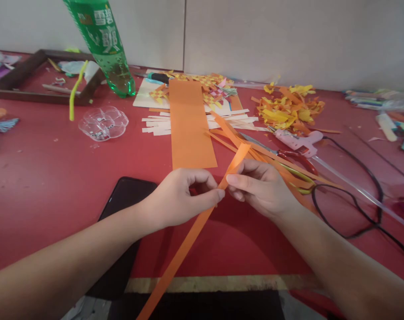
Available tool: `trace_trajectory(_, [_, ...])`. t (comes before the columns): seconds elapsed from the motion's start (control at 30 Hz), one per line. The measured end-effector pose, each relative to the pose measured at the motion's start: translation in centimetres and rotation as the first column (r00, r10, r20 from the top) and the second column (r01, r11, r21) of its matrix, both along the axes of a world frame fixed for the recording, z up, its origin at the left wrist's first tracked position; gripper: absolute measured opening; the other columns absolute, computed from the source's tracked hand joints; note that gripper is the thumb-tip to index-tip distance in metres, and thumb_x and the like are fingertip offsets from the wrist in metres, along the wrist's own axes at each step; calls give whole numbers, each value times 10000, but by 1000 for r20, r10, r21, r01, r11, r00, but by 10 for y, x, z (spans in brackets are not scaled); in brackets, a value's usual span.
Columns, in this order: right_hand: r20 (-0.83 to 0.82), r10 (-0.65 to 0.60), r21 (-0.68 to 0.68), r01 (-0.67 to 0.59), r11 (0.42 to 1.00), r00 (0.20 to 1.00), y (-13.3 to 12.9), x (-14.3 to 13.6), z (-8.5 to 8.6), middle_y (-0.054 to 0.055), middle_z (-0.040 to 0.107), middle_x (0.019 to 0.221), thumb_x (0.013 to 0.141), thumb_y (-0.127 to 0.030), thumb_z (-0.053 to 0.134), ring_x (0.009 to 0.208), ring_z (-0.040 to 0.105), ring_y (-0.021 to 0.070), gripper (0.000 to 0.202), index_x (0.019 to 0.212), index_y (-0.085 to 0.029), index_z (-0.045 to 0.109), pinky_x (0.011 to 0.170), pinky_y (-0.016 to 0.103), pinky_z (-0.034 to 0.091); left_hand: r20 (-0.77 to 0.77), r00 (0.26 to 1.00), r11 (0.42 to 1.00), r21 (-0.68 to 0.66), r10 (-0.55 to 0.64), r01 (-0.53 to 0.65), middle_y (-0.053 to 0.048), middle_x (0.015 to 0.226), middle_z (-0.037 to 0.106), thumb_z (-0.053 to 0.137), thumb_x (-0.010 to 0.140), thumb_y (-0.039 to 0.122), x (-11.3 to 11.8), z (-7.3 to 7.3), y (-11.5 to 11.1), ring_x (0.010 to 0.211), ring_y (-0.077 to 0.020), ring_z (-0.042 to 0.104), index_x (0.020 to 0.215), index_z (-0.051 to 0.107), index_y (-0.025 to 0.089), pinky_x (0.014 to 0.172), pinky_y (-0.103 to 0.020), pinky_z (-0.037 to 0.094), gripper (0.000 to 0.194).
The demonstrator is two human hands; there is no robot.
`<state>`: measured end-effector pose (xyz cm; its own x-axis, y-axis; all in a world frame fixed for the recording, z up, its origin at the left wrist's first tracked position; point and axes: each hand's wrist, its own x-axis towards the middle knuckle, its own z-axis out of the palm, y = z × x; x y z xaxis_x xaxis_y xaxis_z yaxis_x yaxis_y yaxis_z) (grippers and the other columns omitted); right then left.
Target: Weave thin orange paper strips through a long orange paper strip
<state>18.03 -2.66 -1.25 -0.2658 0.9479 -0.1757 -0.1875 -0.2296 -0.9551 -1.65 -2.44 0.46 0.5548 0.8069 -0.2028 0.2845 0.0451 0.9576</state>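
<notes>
A long orange paper strip (185, 249) runs slantwise between both hands, its lower end hanging past the table's front edge. My left hand (182, 195) pinches it between thumb and fingers. Just above, my right hand (260, 184) grips the strip near its upper end, which bends away to the right. Behind the hands lies a wide orange paper sheet (191, 129) across several white paper strips (158, 123). More orange strips (228, 129) lie beyond my right hand, partly over red-handled scissors (298, 159). A black phone (122, 240) rests under my left forearm.
A green bottle (105, 49) stands at the back left beside a dark frame (28, 95) and a clear flower-shaped tray (103, 123). A pink glue gun (300, 141) with a black cord (365, 166) lies right, before a pile of yellow and orange scraps (288, 109).
</notes>
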Motion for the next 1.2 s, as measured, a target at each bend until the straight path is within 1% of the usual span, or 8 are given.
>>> trace_trajectory(0.13, [5,-2,14,2,1000,1000,0,0,-1,-42,604,533,719,-292,828,427,487,60,246,620,-178,634,401,193,369,-7,1000,1000,-7,26,-26,47,648,570,641,862,347,0,0,0,608,-83,460,682,611,168,578,-216,379,256])
trace_trajectory(0.3, [27,38,39,-39,998,999,-1,1,-5,-44,589,501,719,-295,834,435,497,67,246,611,-183,643,422,203,376,22,998,998,13,58,-58,26,721,647,642,866,345,1,-1,-1,674,-103,544,775,671,175,626,-221,415,196])
trace_trajectory(0.47, [47,57,42,-59,997,997,-1,1,-5,-43,585,506,733,-293,819,444,494,69,226,630,-180,654,422,206,370,29,998,998,20,52,-52,34,684,629,628,870,308,0,-1,-2,645,-93,537,739,651,170,607,-213,408,192])
trace_trajectory(0.67, [9,-56,-13,56,998,998,2,-1,3,-46,579,516,681,-275,827,418,487,68,249,595,-183,613,392,206,366,14,1000,999,27,19,-20,40,648,577,614,873,300,0,1,-2,616,-85,491,693,607,165,587,-209,394,225])
trace_trajectory(0.87, [0,-76,-40,76,996,997,2,-1,4,-53,562,496,656,-273,832,406,488,72,257,594,-190,598,393,211,354,-2,1000,1000,25,15,-15,40,654,564,611,872,311,-1,0,-2,621,-86,480,679,584,167,589,-210,392,242])
trace_trajectory(1.07, [29,-152,3,152,988,988,7,3,6,-44,548,494,682,-283,807,411,448,70,297,547,-197,557,407,238,332,-17,1000,1000,29,-5,6,37,653,576,618,859,298,-1,0,-2,617,-90,490,669,579,169,589,-213,399,233])
trace_trajectory(1.2, [31,-165,29,164,986,986,9,5,7,-46,526,483,699,-316,809,417,436,70,317,547,-198,556,411,240,321,-21,1000,1000,24,2,-1,34,661,587,617,861,311,-1,0,-2,621,-91,499,676,588,169,592,-214,403,235])
